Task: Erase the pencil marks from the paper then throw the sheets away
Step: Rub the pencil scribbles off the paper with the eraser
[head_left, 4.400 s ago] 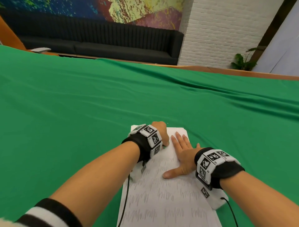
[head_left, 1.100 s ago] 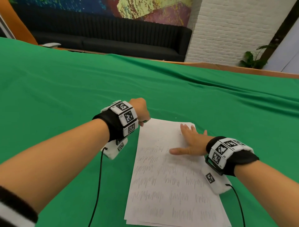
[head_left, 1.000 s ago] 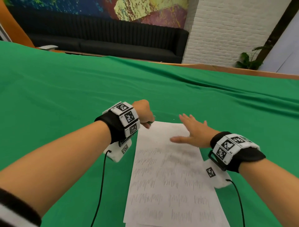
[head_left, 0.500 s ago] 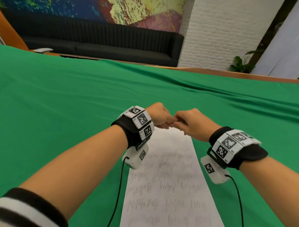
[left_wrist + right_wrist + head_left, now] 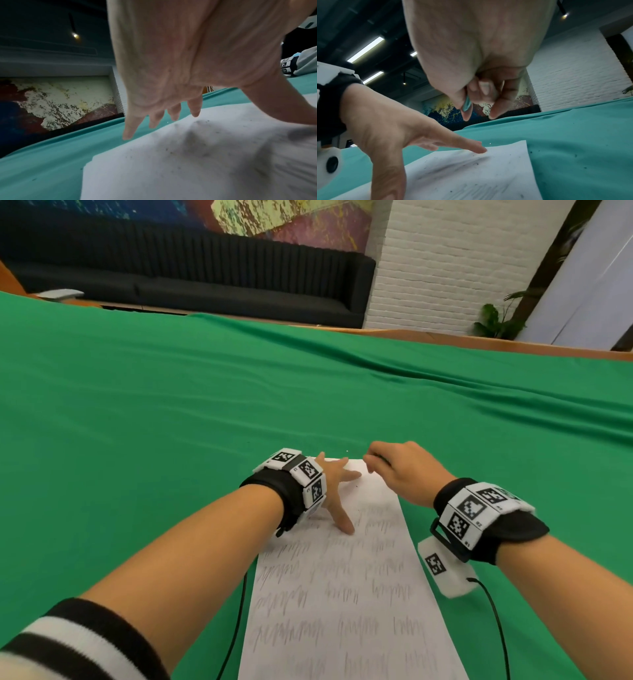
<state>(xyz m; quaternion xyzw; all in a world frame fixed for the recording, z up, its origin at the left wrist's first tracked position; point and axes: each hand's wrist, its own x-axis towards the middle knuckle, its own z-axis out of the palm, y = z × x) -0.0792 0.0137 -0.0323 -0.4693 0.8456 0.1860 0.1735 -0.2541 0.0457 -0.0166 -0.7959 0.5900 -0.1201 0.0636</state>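
Note:
A stack of white sheets (image 5: 342,594) with rows of grey pencil scribbles lies lengthwise on the green cloth (image 5: 154,440). My left hand (image 5: 334,484) presses flat on the far left part of the top sheet (image 5: 205,162), fingers (image 5: 173,115) spread and straight. My right hand (image 5: 394,467) hovers just above the sheet's far right corner with its fingers curled. In the right wrist view it (image 5: 476,108) pinches a small teal eraser (image 5: 467,102) between thumb and fingers. The far strip of the paper (image 5: 479,175) looks mostly rubbed clean, with dark eraser crumbs on it.
The green cloth covers the whole table, with folds at the right (image 5: 513,412). Crumbs speckle the cloth (image 5: 573,155) beside the paper. Wrist-camera cables (image 5: 493,611) trail toward me. Beyond the table's far edge stand a black sofa (image 5: 205,285), a white brick wall (image 5: 445,268) and a plant (image 5: 496,320).
The left hand held the eraser while the right pressed the paper. The hands met above the sheet's far end, and now the right hand holds the eraser while the left presses flat.

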